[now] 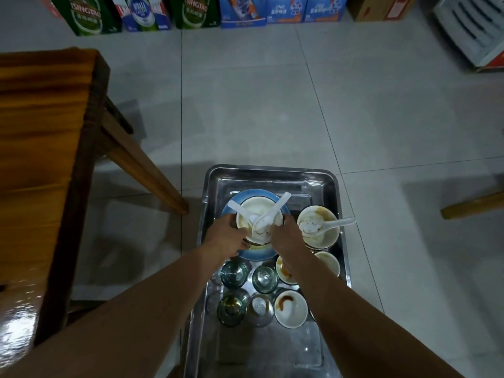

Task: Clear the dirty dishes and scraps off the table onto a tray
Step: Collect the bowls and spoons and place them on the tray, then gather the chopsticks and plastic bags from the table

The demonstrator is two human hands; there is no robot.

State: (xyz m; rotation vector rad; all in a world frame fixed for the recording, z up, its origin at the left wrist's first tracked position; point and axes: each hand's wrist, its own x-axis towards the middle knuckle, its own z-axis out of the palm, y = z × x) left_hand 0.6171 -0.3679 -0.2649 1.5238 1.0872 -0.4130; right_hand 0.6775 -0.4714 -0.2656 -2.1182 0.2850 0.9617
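A steel tray (272, 174) lies low over the tiled floor, right of the wooden table (41, 148). On its far half a stack of white bowls (257, 211) holding two white spoons (275, 211) sits on a blue plate (256, 254). My left hand (227, 236) grips the stack's left side and my right hand (286, 237) grips its right side. To the right stands another dirty bowl (327, 236) with a spoon (334, 223). Nearer me stand several glasses (234, 274) and small sauce-stained dishes (290, 308).
Beer cartons (87, 15) and blue boxes (272, 9) line the far wall. The table's slanted leg (141, 165) comes down just left of the tray. A second wooden leg (474, 205) shows at the right edge. A white crate (474, 28) is at the far right.
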